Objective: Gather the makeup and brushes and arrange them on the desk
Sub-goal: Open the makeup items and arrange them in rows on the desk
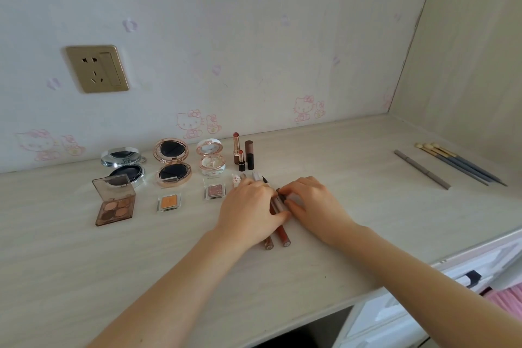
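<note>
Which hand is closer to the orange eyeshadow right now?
Left. The left hand is to the right of the orange eyeshadow, resting over the lip gloss tubes. The right hand is farther right, beyond those tubes, gripping one.

Home bedroom: cartoon wallpaper (pixel 195 123), makeup desk (pixel 339 206)

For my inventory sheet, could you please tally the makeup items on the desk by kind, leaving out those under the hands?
Round compacts: 3
Eyeshadow palettes: 3
Upright lipsticks: 3
Brushes: 3
Grey pencil: 1
Total: 13
Tubes under left hand and right hand: partly hidden, not counted.
</note>
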`<action>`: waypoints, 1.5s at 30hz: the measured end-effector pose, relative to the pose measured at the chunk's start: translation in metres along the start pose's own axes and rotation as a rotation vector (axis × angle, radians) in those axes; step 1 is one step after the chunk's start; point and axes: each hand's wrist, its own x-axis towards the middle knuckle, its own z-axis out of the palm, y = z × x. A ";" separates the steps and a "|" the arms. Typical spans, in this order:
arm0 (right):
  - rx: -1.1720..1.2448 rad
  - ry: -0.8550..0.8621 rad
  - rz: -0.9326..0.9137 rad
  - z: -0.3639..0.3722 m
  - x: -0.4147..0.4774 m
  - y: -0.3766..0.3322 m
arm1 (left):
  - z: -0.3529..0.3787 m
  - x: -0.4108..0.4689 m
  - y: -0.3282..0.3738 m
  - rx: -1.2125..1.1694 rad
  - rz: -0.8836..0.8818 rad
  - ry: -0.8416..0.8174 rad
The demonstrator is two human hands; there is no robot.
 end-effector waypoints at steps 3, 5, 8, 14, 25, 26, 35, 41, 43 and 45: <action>0.002 -0.002 -0.010 -0.001 -0.001 0.000 | 0.000 0.000 0.000 0.001 -0.003 0.002; -0.011 -0.013 -0.012 -0.003 -0.001 0.000 | -0.001 0.001 0.000 0.000 -0.006 0.003; -0.048 -0.025 0.007 -0.009 -0.003 0.002 | -0.004 0.001 0.001 -0.008 -0.011 0.021; -0.154 -0.033 0.070 -0.045 -0.014 0.020 | -0.010 0.014 0.019 -0.082 0.041 0.049; -0.394 -0.035 0.267 -0.125 -0.056 0.083 | 0.033 0.079 0.105 -0.255 0.289 -0.181; -0.397 -0.022 0.284 -0.130 -0.061 0.092 | 0.039 0.086 0.112 -0.246 0.309 -0.190; -0.439 0.111 0.406 -0.159 -0.091 0.158 | 0.085 0.156 0.172 -0.313 0.357 -0.166; -0.447 0.080 0.546 -0.157 -0.082 0.181 | 0.105 0.184 0.202 -0.284 0.349 -0.185; -0.449 0.081 0.573 -0.155 -0.080 0.187 | 0.111 0.196 0.206 -0.248 0.354 -0.203; -0.452 0.078 0.577 -0.153 -0.078 0.191 | 0.118 0.207 0.207 -0.208 0.361 -0.228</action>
